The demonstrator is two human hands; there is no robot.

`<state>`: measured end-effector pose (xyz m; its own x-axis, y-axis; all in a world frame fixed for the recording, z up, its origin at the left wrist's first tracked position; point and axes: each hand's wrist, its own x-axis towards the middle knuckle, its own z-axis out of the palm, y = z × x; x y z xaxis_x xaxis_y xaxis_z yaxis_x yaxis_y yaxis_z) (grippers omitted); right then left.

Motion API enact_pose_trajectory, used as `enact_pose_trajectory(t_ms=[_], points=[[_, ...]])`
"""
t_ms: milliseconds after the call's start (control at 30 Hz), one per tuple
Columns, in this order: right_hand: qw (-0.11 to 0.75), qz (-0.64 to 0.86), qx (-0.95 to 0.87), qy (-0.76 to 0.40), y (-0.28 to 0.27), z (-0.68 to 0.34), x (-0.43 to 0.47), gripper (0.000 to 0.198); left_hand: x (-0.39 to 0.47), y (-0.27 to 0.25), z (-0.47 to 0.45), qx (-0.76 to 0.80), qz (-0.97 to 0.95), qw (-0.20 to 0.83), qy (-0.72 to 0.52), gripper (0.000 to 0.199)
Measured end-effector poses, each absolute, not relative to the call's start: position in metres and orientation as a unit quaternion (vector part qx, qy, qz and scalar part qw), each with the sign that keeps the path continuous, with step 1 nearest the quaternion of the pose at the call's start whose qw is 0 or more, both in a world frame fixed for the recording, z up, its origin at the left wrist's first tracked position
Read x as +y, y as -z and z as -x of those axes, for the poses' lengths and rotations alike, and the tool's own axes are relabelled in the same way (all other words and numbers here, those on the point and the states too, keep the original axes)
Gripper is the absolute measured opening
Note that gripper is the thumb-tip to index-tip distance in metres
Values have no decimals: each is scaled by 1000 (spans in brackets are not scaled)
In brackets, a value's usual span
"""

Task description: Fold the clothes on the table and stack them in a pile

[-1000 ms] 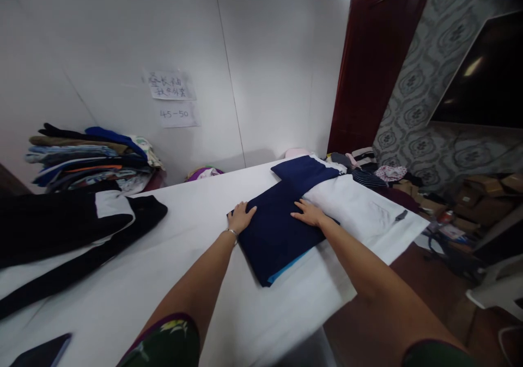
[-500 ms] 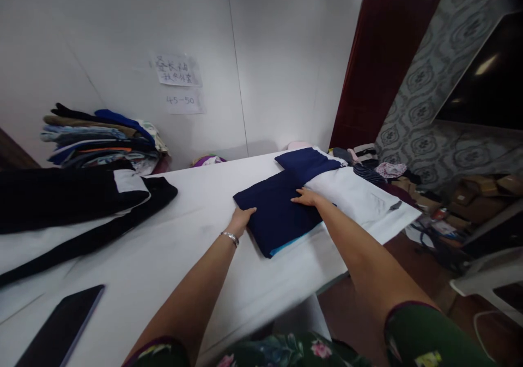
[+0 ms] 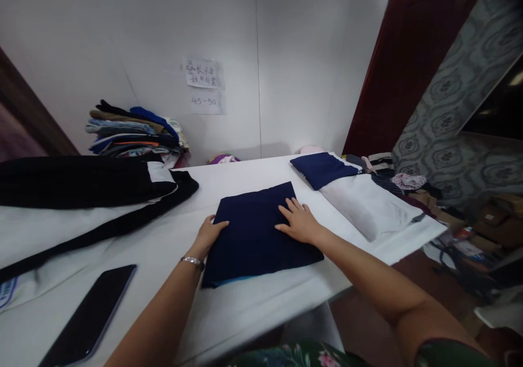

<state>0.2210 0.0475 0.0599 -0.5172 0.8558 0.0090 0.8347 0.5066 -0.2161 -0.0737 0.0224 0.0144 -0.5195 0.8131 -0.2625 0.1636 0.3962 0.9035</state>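
A folded navy garment (image 3: 253,231) lies flat on the white table in front of me, a strip of bright blue showing at its near edge. At its left edge is my left hand (image 3: 208,236), thumb on top of the cloth and fingers around the side, partly hidden. My right hand (image 3: 300,222) rests palm down on the garment's right part, fingers spread. Beyond it, to the right, a second folded navy piece (image 3: 322,169) sits partly over a white garment (image 3: 368,201).
A black and white garment (image 3: 81,182) spreads over the left of the table (image 3: 159,307), with a phone (image 3: 93,312) nearer me. Behind are a stack of folded clothes (image 3: 134,130) and paper signs (image 3: 205,86) on the wall. Boxes (image 3: 496,214) lie beyond the right edge.
The navy garment has been drawn left and nearer, apart from the folded pieces at the right, and turned straighter. Both hands moved with it. The view has swung slightly left.
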Motion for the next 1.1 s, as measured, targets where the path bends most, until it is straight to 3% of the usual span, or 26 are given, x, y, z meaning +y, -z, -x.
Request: enact_pose_trajectory(t_ms=[167,333,467,767,1100], points=[[133,375,-915,-58,-76,-168,86,74,23,-6,73,781,-393,297,-384,87],[31,532,-837,-123,-38,-182,148,77,19,0,72,769,-453,260,-368,82],[36,605,-772,-192,-6,-209,175,87,18,0,69,776,-476,234,-341,74],[79,584,-776,-227,3,-224,176,68,17,-5,68,780,-472,241,-332,70],[83,606,-768,-188,-31,-243,142,80,16,-4,69,784,-466,240,-332,67]])
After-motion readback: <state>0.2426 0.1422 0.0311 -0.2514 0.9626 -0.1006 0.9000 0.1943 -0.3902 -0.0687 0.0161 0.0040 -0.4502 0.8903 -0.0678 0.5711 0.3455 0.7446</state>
